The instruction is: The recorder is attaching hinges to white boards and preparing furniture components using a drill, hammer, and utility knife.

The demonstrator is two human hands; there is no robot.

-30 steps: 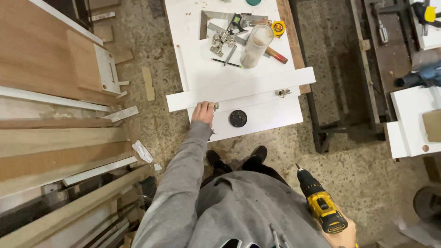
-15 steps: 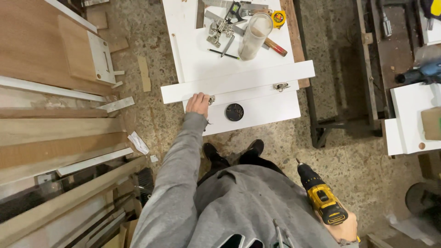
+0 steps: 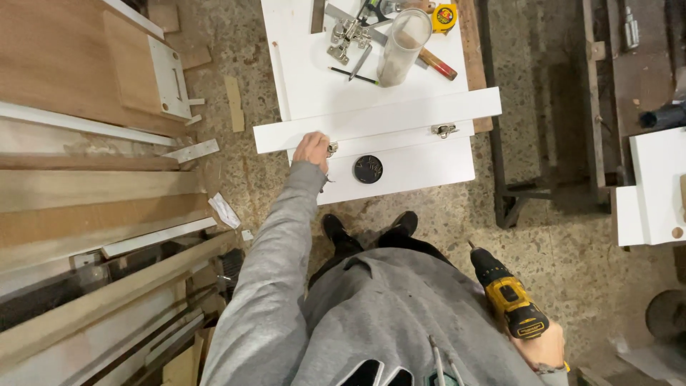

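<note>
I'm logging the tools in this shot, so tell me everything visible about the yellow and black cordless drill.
The yellow and black cordless drill has a black chuck end with a thin bit at its tip and a yellow body that looks like plastic. The right hand grips its handle low at the person's side. It tilts, bit pointing up and left in the picture, over the speckled floor, apart from the white board.
</note>
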